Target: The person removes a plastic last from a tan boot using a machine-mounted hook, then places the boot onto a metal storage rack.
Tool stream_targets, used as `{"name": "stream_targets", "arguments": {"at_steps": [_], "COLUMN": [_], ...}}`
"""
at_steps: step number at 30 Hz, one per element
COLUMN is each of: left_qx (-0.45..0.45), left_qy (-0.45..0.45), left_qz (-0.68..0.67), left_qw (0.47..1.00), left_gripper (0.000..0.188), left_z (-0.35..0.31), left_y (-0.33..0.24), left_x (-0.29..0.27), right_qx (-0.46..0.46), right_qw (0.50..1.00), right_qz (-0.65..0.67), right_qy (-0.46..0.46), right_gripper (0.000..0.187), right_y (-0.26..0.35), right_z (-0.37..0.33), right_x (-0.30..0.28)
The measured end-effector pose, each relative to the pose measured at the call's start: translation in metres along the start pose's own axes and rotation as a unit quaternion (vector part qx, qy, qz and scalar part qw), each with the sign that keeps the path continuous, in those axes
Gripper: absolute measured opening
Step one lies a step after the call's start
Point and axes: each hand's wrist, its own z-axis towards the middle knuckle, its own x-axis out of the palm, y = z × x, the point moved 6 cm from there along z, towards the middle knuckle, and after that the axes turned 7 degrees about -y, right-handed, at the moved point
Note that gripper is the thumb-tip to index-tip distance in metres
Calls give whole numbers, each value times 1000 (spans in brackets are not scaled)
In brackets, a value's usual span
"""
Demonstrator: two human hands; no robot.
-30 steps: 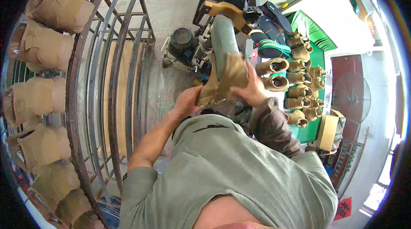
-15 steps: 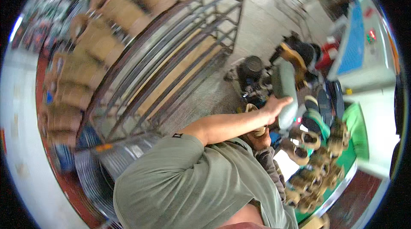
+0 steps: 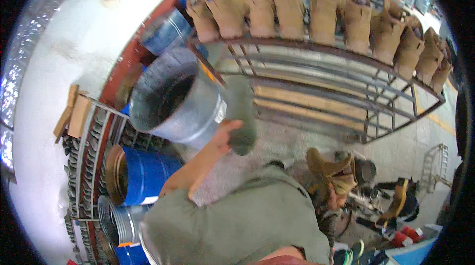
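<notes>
My left hand (image 3: pixel 226 135) is stretched out to the left, its fingers wrapped round a smooth dark green shoe last (image 3: pixel 241 116). The last is upright, blurred, and beside the mouth of a large grey metal drum (image 3: pixel 198 114). Lower right, my right hand (image 3: pixel 338 198) grips a tan ankle boot (image 3: pixel 326 166) from below, its toe pointing up and left. Part of that hand is hidden by the boot.
A brown metal rack (image 3: pixel 307 47) carries several tan boots along its top. Blue drums (image 3: pixel 148 173) stand at the left beside a shelf (image 3: pixel 91 161) of dark lasts. Black machinery (image 3: pixel 401 205) and red objects (image 3: pixel 408 235) are at lower right.
My view has swung left toward the drums and rack. The left hand has carried the last from beside the bench over to the grey drum. The boot stays in my right hand.
</notes>
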Motion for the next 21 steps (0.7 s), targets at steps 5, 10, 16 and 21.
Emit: {"name": "stream_targets", "arguments": {"at_steps": [5, 10, 16, 21], "left_qx": [326, 417, 209, -40], "left_qy": [-115, -250, 217, 276], "left_qz": [-278, 109, 779, 693], "left_qw": [896, 867, 550, 665], "left_gripper": [48, 29, 43, 56], "left_z": [3, 69, 103, 192], "left_y": [-174, -126, 153, 234], "left_x": [-112, -126, 18, 21], "right_qx": [-59, -55, -78, -102], "right_qw": [998, 974, 947, 942], "right_qz": [21, 171, 173, 139], "right_qy": [-11, -138, -258, -289], "right_gripper": [63, 61, 62, 48], "right_y": [50, 61, 83, 125], "right_z": [49, 84, 94, 132], "right_x": [34, 30, 17, 9]}}
